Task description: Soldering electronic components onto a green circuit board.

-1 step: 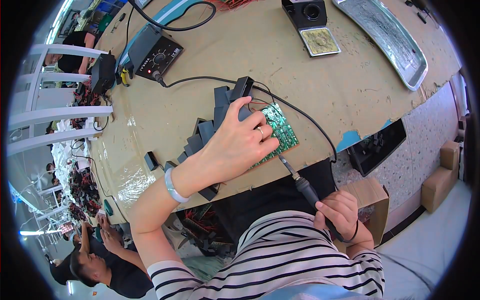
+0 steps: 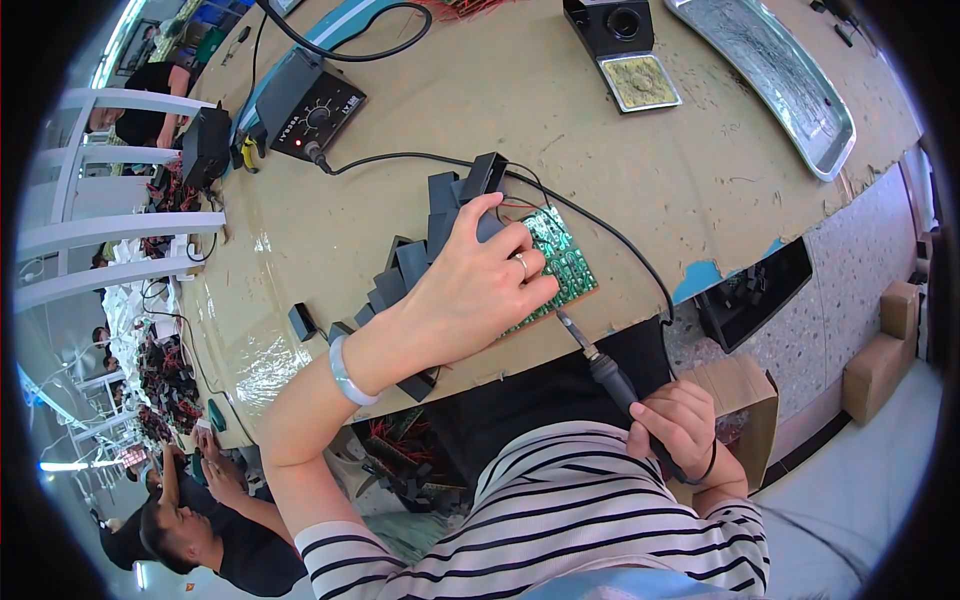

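My left hand [image 2: 480, 285] lies with bent fingers over the near left part of a green circuit board [image 2: 568, 262], gripping it against the table; its thumb is hidden. The stretched index fingertip is at a small black case [image 2: 486, 176] at the top of a row of similar black cases [image 2: 412, 260]. Thin red and black wires run by the board's far edge. My right hand [image 2: 680, 425] is closed round the handle of a soldering iron [image 2: 612, 378]. The iron's tip points up and left, close to the board's near right edge.
A black soldering station [image 2: 312, 112] with a lit red lamp sits at the far left, its cable crossing the cardboard-covered table [image 2: 420, 110]. Beyond stand an iron holder [image 2: 612, 28] with a yellowish cleaning pad [image 2: 640, 82] and a metal tray [image 2: 790, 90]. Co-workers sit at left.
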Demonstrator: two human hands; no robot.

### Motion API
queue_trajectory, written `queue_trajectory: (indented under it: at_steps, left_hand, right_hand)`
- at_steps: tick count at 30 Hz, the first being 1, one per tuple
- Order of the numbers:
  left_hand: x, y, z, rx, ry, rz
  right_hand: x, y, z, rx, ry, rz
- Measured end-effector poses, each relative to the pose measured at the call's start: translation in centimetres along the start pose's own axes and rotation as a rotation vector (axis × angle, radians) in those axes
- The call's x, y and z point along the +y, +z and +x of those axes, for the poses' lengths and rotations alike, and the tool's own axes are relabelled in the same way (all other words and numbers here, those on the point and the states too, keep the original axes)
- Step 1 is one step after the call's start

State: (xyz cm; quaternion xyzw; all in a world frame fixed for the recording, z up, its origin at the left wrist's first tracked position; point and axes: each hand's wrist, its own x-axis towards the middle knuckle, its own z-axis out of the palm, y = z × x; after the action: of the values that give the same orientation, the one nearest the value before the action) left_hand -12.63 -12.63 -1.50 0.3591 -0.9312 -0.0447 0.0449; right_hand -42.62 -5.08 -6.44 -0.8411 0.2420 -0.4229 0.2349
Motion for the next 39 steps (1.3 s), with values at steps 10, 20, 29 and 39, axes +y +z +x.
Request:
queue_trajectory:
  at_steps: [10,20,29,39]
  left_hand:
    - [0.5,0.1,0.0,-0.018,0.007,0.071]
    - [1.1,-0.1,0.1,-0.013,0.045,0.194]
    - [1.3,0.1,0.0,0.01,0.05,0.204]
    - [1.2,0.0,0.3,0.001,0.044,0.182]
  right_hand:
    - [-0.2,0.4,0.9,-0.064,-0.17,-0.144]
    - [-0.5,-0.5,0.6,-0.18,-0.224,-0.211]
    - [-1.2,-1.8,0.0,-0.019,-0.04,-0.155]
    - [0.0,0.5,0.7,0.011,-0.116,-0.075]
